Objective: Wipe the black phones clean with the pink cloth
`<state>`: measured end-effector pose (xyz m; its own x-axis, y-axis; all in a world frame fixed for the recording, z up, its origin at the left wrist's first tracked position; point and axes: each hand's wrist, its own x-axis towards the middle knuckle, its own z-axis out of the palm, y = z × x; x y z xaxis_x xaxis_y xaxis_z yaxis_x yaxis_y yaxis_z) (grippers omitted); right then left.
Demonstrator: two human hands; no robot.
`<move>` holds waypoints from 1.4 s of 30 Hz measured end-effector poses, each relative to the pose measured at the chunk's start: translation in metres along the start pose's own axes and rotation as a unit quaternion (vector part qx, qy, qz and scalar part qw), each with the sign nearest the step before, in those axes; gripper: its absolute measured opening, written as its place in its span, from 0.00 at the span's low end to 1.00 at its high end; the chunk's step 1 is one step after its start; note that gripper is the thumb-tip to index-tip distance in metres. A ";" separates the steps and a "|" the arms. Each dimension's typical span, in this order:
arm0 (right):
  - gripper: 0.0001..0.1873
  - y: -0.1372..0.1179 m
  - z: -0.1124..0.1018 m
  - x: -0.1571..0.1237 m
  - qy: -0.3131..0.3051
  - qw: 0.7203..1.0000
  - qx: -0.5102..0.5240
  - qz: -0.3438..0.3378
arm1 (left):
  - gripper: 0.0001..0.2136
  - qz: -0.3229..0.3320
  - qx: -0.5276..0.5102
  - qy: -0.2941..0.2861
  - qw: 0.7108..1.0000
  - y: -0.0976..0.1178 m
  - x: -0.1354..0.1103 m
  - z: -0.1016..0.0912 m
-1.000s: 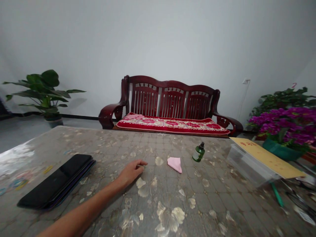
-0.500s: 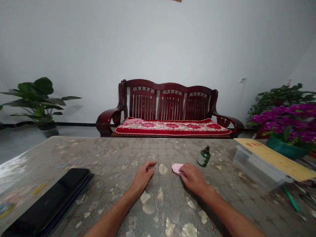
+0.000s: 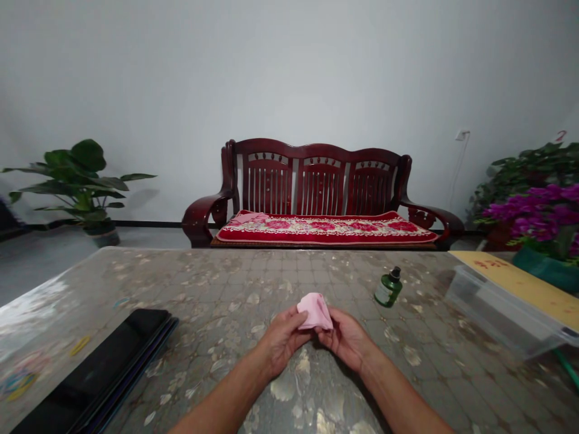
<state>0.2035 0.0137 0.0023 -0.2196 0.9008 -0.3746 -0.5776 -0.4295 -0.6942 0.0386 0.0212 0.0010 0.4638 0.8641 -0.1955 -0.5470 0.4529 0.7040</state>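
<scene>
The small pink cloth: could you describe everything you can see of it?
The small pink cloth is plain and looks like soft, thin fabric. It appears folded or bunched, with creases toward its right side. The left hand grips its left edge, thumb on top; the right hand holds its lower right. It sits left of the green bottle. Whether it touches the table is unclear.

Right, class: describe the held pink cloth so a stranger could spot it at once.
Start at the patterned table before the wooden bench. Near the table's middle, left hand and right hand hold the small cloth. It is plain pale pink, unlike the green bottle to its right.
</scene>
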 end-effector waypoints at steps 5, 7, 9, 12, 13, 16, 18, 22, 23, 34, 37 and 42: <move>0.11 -0.002 0.000 -0.005 0.015 0.998 -0.046 -0.032 | 0.11 0.021 0.016 0.082 0.996 0.001 0.004 -0.003; 0.14 -0.002 0.000 -0.005 0.020 0.995 -0.068 -0.071 | 0.12 0.028 0.019 0.084 0.996 0.001 0.004 -0.002; 0.16 -0.001 0.000 -0.004 0.040 0.989 -0.088 -0.110 | 0.12 0.027 0.022 0.077 0.996 0.001 0.002 -0.002; 0.17 -0.005 0.007 -0.007 0.064 0.970 -0.145 -0.182 | 0.15 0.014 0.019 0.044 0.999 0.005 -0.001 -0.007; 0.17 -0.009 0.011 -0.011 0.060 0.963 -0.172 -0.201 | 0.16 0.009 0.006 0.022 1.000 0.008 -0.002 -0.009; 0.17 -0.023 0.027 -0.026 -0.009 0.946 -0.251 -0.205 | 0.22 -0.001 -0.083 -0.069 0.994 0.022 -0.002 -0.017; 0.16 -0.029 0.036 -0.034 -0.073 0.935 -0.292 -0.190 | 0.28 -0.006 -0.131 -0.120 0.984 0.028 -0.001 -0.019; 0.14 -0.027 0.041 -0.033 -0.137 0.895 -0.385 -0.180 | 0.39 -0.069 -0.154 -0.181 0.969 0.019 -0.004 -0.015; 0.14 -0.025 0.040 -0.031 -0.127 0.883 -0.411 -0.187 | 0.40 -0.083 -0.158 -0.192 0.965 0.015 -0.005 -0.014; 0.17 -0.049 0.007 -0.022 0.150 0.643 -0.578 -0.480 | 0.14 -0.126 -0.169 -0.143 0.967 -0.004 0.000 -0.022; 0.23 -0.088 -0.031 -0.024 0.348 0.563 -0.472 -0.582 | 0.20 -0.081 -0.163 -0.148 0.972 0.006 0.003 -0.029; 0.46 -0.116 -0.107 -0.022 0.479 0.544 -0.462 -0.510 | 0.23 -0.001 -0.164 -0.192 0.968 0.018 0.014 -0.049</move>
<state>0.3594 0.0374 0.0256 0.6113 0.4442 0.6550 0.7256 0.0158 -0.6879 0.0013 0.0520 -0.0220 0.6549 0.7467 0.1158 -0.7087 0.5538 0.4372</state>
